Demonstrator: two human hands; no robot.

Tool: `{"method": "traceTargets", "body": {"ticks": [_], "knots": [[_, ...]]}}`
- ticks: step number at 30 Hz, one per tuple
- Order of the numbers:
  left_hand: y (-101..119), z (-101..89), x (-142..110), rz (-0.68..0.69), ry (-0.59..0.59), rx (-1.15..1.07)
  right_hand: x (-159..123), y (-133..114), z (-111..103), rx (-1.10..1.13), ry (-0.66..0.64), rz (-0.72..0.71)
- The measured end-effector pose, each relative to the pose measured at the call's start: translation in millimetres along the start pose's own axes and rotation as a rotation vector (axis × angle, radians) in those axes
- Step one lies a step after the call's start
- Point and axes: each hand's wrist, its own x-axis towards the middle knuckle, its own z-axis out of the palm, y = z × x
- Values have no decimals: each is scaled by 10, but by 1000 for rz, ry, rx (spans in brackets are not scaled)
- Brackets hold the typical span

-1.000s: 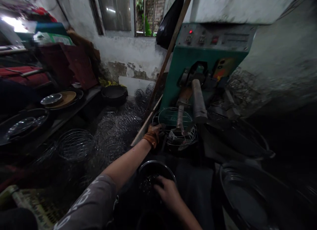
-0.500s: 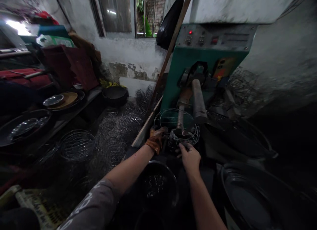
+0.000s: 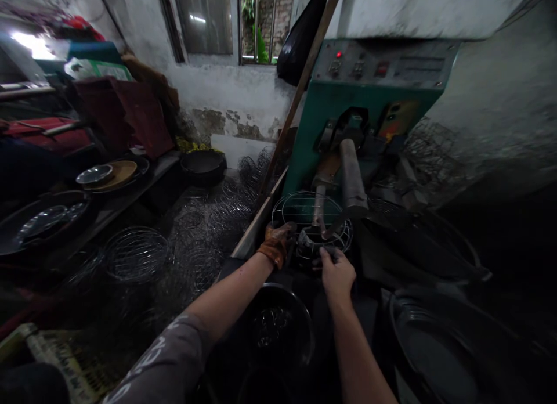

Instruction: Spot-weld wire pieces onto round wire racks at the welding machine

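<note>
A round wire rack point(image 3: 347, 237) is held around the lower metal arm point(image 3: 319, 205) of a green machine point(image 3: 304, 137). My left hand point(image 3: 278, 240), in a worn orange-brown glove, is closed on the rack's left side. My bare right hand point(image 3: 338, 271) has thumb and fingers pinched together at the near edge of the rack; whatever is between them is too dark to make out. The machine's thick upper cylinder point(image 3: 353, 177) juts out above the rack. Below my hands sits a dark bowl point(image 3: 310, 328) with several small shiny rings point(image 3: 270, 325) inside.
Tangled wire racks point(image 3: 136, 254) are heaped on the left. A bench point(image 3: 117, 209) beyond carries pans and plates. A wooden board point(image 3: 261, 215) leans beside the machine. Large dark pans point(image 3: 439, 346) stand at the right. A red lamp point(image 3: 338, 54) glows on the machine's panel.
My right hand's fingers have drawn closer together at the near edge of the rack. My left hand keeps its hold. The view has shifted slightly.
</note>
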Motion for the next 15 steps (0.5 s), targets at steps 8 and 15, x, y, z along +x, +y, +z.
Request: {"method": "traceTargets", "body": {"ticks": [8,15], "knots": [[-25,98,175,23,59,44,217,-42,-6,-238,43,-91],[-76,97,348,42,55,65,235,-33,-10,-324,32,-118]]}}
